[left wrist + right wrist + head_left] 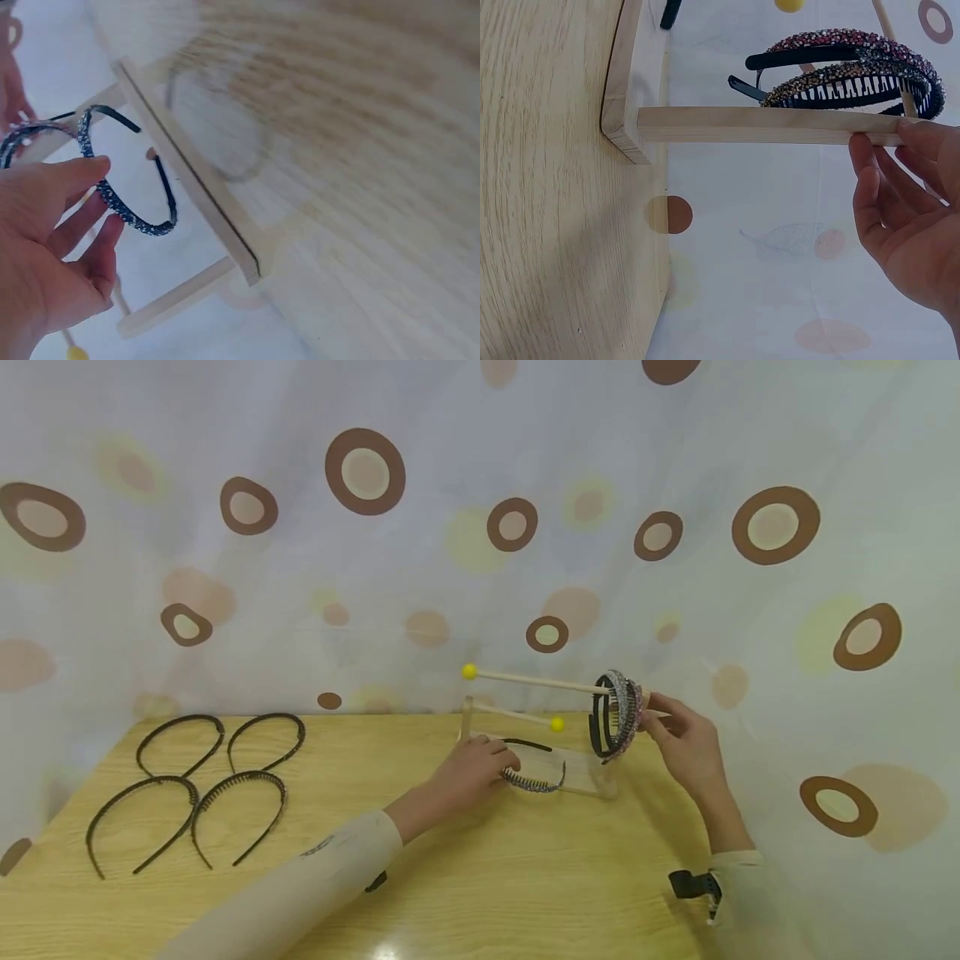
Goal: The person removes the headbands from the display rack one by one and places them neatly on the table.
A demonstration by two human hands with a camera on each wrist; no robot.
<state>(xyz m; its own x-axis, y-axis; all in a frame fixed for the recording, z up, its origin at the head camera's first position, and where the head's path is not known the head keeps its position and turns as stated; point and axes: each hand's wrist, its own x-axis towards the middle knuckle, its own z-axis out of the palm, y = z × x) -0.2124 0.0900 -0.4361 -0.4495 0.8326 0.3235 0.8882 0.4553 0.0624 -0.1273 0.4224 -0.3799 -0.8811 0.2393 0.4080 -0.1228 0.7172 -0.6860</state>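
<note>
In the head view my left hand (474,770) pinches a glittery toothed headband (538,785) low over the base of a wooden rack (577,768). The left wrist view shows thumb and fingers on the sparkling band (124,216), its ends pointing toward the rack's base board (187,169). My right hand (686,750) holds the top of the rack's right post (765,125), with fingertips and thumb at its end. On the upper dowel (540,682), beside that hand, hang a silver glitter headband (619,714) and a pinkish one (840,39).
Several black headbands (142,783) lie on the left of the wooden table (450,893). Yellow balls (468,671) cap the rack's dowels; the lower dowel (517,714) extends from the left post (466,717). A spotted curtain (427,552) stands behind the table.
</note>
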